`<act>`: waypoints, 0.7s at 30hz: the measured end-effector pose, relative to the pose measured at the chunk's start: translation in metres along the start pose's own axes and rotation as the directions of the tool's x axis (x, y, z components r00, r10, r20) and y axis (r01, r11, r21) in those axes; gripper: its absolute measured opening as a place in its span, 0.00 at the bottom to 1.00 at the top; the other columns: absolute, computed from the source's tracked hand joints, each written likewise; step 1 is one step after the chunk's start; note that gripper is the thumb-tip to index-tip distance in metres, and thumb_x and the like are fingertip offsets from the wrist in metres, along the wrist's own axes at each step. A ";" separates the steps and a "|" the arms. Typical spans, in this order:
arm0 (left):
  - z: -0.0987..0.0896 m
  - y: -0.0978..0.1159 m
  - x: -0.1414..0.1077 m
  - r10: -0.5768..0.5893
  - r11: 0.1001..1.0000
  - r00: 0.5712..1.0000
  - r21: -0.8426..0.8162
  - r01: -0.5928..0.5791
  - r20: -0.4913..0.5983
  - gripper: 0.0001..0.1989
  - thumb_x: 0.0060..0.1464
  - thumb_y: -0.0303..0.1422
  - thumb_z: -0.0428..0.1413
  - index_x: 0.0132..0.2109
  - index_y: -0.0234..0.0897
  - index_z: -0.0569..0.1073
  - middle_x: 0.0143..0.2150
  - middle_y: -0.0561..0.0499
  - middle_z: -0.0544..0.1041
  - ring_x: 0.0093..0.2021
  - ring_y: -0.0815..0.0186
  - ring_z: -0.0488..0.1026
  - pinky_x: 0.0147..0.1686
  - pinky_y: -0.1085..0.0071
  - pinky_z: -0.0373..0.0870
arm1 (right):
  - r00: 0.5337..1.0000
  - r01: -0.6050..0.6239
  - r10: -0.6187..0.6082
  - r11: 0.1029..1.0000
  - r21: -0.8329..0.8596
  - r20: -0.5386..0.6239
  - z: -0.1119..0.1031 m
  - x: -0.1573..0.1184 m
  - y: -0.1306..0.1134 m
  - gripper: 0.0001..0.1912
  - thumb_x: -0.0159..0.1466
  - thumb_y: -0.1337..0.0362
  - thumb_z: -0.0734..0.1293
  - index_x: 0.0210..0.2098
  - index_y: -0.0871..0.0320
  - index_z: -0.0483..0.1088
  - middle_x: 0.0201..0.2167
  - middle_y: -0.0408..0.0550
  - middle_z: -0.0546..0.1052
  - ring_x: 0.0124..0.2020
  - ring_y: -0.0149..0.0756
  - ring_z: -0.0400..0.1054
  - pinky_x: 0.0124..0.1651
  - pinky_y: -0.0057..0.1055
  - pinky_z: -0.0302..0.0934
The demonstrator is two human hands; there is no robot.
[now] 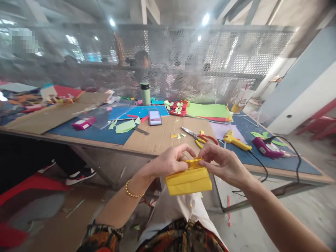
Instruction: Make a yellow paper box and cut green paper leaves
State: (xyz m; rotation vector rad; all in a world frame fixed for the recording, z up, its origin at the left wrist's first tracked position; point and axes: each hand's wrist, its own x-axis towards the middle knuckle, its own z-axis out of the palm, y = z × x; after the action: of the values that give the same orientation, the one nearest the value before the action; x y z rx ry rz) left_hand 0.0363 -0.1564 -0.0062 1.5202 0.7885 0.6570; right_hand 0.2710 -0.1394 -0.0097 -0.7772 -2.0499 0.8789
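Note:
A small yellow folded-paper box (pixel 189 182) is held over my lap, just off the table's front edge. My left hand (pixel 172 161) grips its upper left part, thumb and fingers closed on the yellow paper. On the upper right, my right hand (pixel 223 161) pinches a folded flap between thumb and fingertips. Both hands meet near the top of the box, where folded yellow edges stick up. Beyond them on the table lie orange-handled scissors (pixel 203 136) and a yellow hot glue gun (pixel 237 140).
Cardboard (pixel 157 136) covers the table's middle, with paper scraps and a phone (pixel 154 118) on it. Behind stand a green bottle (pixel 145 93) and green paper sheets (pixel 208 110). A purple power strip (pixel 267 147) with a black cord lies right. Someone's shoe (pixel 81 176) shows lower left.

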 end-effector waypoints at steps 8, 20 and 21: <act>-0.002 0.003 0.002 -0.041 0.999 0.999 0.016 0.042 -0.007 0.21 0.47 0.30 0.58 0.51 0.38 0.68 0.25 0.62 0.68 0.23 0.72 0.63 0.23 0.76 0.55 | 0.995 -0.053 0.055 0.998 -0.024 0.083 -0.002 0.002 -0.003 0.15 0.70 0.53 0.73 0.35 0.57 0.74 0.28 0.44 0.74 0.27 0.31 0.66 0.30 0.29 0.63; -0.001 0.006 0.007 -0.018 0.996 1.000 0.093 0.017 0.005 0.20 0.51 0.31 0.59 0.52 0.38 0.69 0.26 0.62 0.66 0.24 0.72 0.60 0.25 0.75 0.54 | 0.992 -0.091 0.093 0.996 -0.026 0.087 -0.005 0.000 -0.005 0.18 0.70 0.49 0.73 0.34 0.57 0.74 0.28 0.44 0.75 0.28 0.31 0.65 0.31 0.30 0.61; -0.001 0.007 0.008 -0.020 0.994 1.000 0.106 0.018 0.011 0.20 0.51 0.30 0.58 0.52 0.38 0.69 0.25 0.62 0.66 0.24 0.72 0.60 0.25 0.75 0.53 | 0.991 -0.094 0.096 0.995 -0.027 0.090 -0.007 0.000 -0.006 0.18 0.70 0.49 0.73 0.34 0.57 0.74 0.28 0.45 0.74 0.28 0.31 0.65 0.32 0.30 0.61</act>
State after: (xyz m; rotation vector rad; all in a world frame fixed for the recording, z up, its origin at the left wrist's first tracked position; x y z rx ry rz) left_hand 0.0415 -0.1498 0.0008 1.6094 0.8388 0.5994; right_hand 0.2758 -0.1404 -0.0017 -0.8676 -2.1205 0.9614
